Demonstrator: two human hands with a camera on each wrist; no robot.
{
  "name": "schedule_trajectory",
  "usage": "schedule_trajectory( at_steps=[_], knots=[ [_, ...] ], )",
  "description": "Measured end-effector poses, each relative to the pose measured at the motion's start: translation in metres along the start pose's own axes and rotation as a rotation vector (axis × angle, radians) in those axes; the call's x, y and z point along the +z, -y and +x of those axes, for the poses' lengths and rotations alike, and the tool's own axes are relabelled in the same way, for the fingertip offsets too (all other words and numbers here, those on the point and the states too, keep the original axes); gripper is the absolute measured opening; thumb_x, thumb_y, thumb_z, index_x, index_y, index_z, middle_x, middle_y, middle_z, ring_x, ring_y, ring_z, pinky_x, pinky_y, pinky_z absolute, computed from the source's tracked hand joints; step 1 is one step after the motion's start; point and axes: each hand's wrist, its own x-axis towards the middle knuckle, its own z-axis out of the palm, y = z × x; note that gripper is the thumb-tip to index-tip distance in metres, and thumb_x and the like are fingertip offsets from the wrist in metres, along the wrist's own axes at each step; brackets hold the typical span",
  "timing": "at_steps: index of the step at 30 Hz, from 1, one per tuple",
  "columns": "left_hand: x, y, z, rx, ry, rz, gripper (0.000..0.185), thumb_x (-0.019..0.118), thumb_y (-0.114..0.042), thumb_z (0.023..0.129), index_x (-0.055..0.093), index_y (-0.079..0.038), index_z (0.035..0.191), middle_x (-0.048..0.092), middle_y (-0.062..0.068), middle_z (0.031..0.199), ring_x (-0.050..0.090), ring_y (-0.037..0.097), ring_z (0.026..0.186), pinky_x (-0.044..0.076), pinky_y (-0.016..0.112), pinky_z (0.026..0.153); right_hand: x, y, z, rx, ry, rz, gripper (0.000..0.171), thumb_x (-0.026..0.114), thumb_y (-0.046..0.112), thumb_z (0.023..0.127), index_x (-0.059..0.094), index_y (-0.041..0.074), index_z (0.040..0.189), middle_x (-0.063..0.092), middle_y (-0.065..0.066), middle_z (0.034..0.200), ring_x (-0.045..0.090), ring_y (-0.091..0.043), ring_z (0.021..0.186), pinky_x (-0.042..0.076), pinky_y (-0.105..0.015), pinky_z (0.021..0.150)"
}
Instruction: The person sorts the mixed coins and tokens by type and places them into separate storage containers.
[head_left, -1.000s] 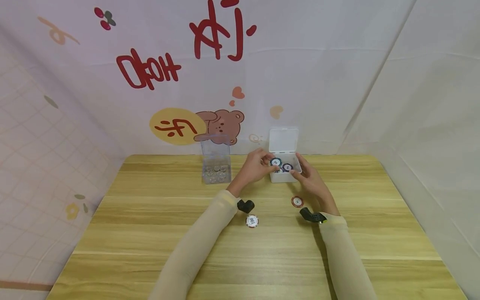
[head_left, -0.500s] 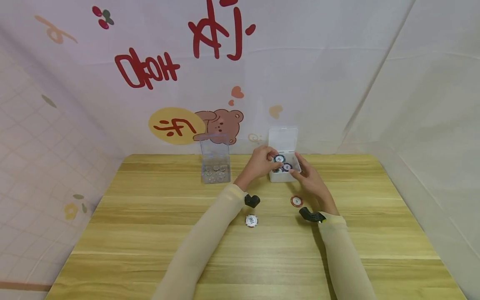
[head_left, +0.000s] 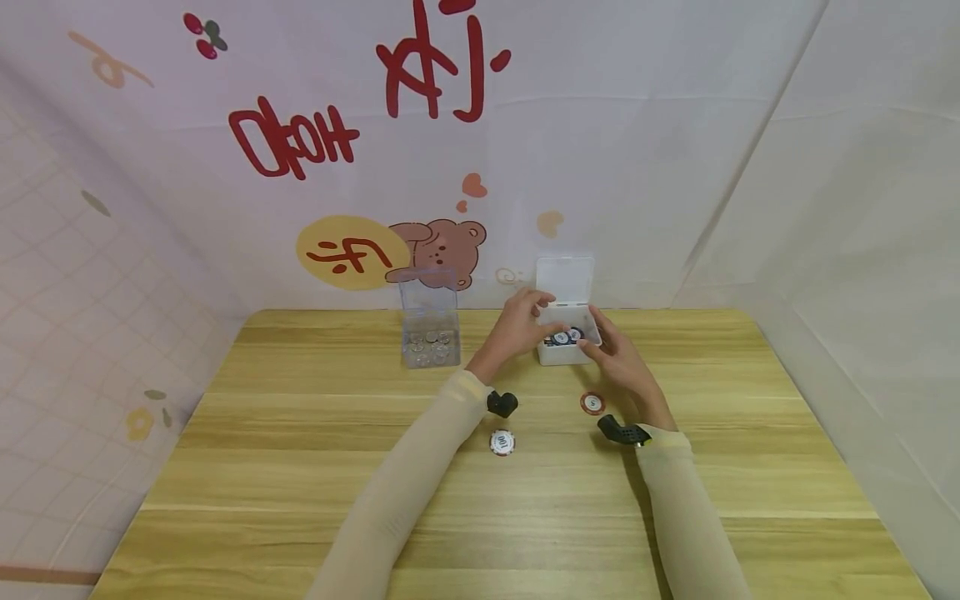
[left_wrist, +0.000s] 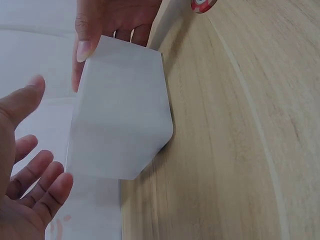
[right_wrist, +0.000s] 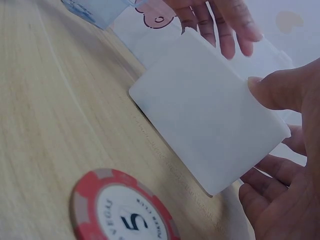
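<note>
A small white plastic box with its hinged lid raised upright is set near the far edge of a wooden table, slightly right of centre. Dark round chips with pale centres are seen inside it. The left hand is held at the box's left side, its fingers spread apart and relaxed; nothing is gripped, and contact with the box cannot be confirmed. The right hand is placed at the box's right side: its thumb is laid against the box's top edge, while the other fingers are loosely parted beside the wall, not clamped on it.

A red chip marked with a 5 is lying flat on the table just beside the right hand. A second chip, red and white, is lying nearer the person, below the left wrist. A clear plastic box holding small pale round pieces is standing to the left, well apart from the white one.

The tabletop is made of light, yellowish wood with long straight grain. It is enclosed by pale fabric walls; the back one is printed with red lettering, hearts and a brown bear. Both arms are covered by beige sleeves.
</note>
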Motion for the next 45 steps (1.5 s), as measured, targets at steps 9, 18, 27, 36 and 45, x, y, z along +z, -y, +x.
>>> schedule_trajectory(
  at_steps=[9,18,27,36,45],
  knots=[
    [-0.01,0.009,-0.008,0.007,0.005,-0.035,0.07,0.079,-0.043,0.09,0.054,-0.009,0.146,0.057,0.011,0.14,0.058,0.033,0.129,0.053,0.046,0.107,0.001,0.018,-0.007,0.01,0.014,0.017,0.075,0.058,0.015,0.105,0.014,0.013,0.166,0.021,-0.021,0.17,0.029,-0.043,0.153,0.035,-0.053,0.121],
    [-0.023,0.018,-0.021,0.002,0.051,0.0,0.077,0.072,-0.054,0.092,0.047,-0.016,0.154,0.049,0.008,0.153,0.05,0.032,0.139,0.046,0.051,0.115,0.0,0.03,-0.011,0.021,0.023,0.018,0.075,0.057,0.012,0.105,0.013,0.008,0.165,0.016,-0.023,0.17,0.025,-0.046,0.154,0.032,-0.058,0.123],
    [-0.03,0.024,-0.035,-0.007,0.077,0.052,0.076,0.075,-0.051,0.091,0.046,-0.021,0.154,0.046,0.006,0.156,0.043,0.03,0.146,0.037,0.054,0.122,0.002,0.031,-0.011,0.023,0.017,0.006,0.074,0.057,0.013,0.105,0.013,0.008,0.165,0.016,-0.022,0.17,0.025,-0.044,0.155,0.031,-0.056,0.123],
    [-0.035,0.024,-0.049,0.013,0.15,0.099,0.082,0.074,-0.054,0.09,0.037,-0.031,0.159,0.04,0.005,0.161,0.037,0.03,0.15,0.036,0.057,0.122,0.002,0.03,-0.011,0.033,0.009,0.002,0.075,0.058,0.014,0.105,0.014,0.009,0.165,0.016,-0.022,0.17,0.024,-0.043,0.155,0.03,-0.056,0.124],
    [-0.038,0.026,-0.068,0.017,0.189,0.155,0.087,0.073,-0.057,0.089,0.036,-0.023,0.16,0.038,0.008,0.163,0.038,0.032,0.15,0.038,0.057,0.12,0.0,0.031,-0.012,0.034,0.01,0.0,0.076,0.059,0.015,0.105,0.014,0.01,0.165,0.012,-0.018,0.172,0.02,-0.042,0.157,0.026,-0.057,0.126]
  ],
)
